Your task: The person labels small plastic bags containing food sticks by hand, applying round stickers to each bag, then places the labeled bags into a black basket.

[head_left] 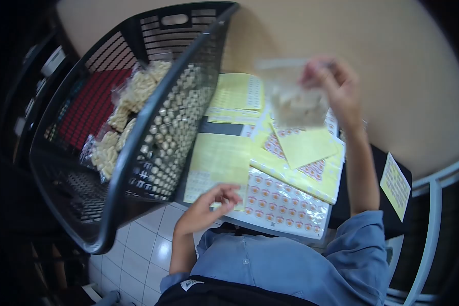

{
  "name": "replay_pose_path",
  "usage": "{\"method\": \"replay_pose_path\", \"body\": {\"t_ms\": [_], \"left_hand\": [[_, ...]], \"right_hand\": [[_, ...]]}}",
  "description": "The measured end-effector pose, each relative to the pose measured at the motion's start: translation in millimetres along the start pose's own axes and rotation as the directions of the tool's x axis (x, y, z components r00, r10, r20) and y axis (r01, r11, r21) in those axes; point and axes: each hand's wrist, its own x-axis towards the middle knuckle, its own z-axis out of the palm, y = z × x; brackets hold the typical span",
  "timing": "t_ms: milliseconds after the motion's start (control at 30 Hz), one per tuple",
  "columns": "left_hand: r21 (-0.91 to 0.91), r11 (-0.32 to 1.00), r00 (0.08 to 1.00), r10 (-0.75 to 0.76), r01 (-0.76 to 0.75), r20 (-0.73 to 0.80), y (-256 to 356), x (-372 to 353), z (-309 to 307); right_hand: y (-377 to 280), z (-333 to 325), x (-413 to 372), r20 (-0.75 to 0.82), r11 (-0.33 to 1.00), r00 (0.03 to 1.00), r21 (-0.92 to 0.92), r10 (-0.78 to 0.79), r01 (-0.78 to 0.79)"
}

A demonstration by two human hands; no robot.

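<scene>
A clear plastic bag [298, 107] with pale pieces in its lower part hangs from my right hand [334, 84], whose fingers pinch its top corner; both are slightly blurred. Beneath the bag lie overlapping yellow sheets [311, 145] and sheets with orange round stickers. My left hand [211, 206] hovers over the lower edge of a yellow sheet [222, 155], its fingers apart and holding nothing. To its right is a white sticker sheet [285, 201] with rows of orange round labels.
A large dark plastic basket [160, 97] stands tilted on the left, with bags of pale pieces [137, 92] and a red item inside. More yellow sheets [237, 94] lie beside it. Another yellow sheet [395, 186] rests on a black surface at the right.
</scene>
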Motion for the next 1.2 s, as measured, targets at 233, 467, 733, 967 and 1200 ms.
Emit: {"method": "replay_pose_path", "body": {"t_ms": [233,467,733,967,1200], "left_hand": [[-0.062,0.916,0.897,0.372,-0.396,-0.239,19.5,98.8,54.5],[-0.085,0.913,0.872,0.348,-0.398,-0.344,10.5,110.2,87.0],[-0.034,0.875,0.798,0.423,-0.482,-0.428,26.0,112.9,89.3],[0.034,0.873,0.791,0.457,-0.487,-0.406,30.0,110.2,92.8],[0.184,0.799,0.702,0.594,-0.573,-0.393,28.4,110.9,92.8]], "right_hand": [[21.3,4.6,-101.4,-0.113,0.916,0.941,0.291,0.318,-0.275],[24.7,12.1,-133.0,-0.192,0.862,0.917,0.450,0.350,-0.234],[20.4,11.8,-145.8,-0.139,0.840,0.911,0.461,0.388,-0.287],[17.1,15.6,-146.8,-0.195,0.897,0.926,0.374,0.323,-0.234],[21.9,19.2,-148.1,-0.224,0.960,0.951,0.227,0.214,-0.163]]}}
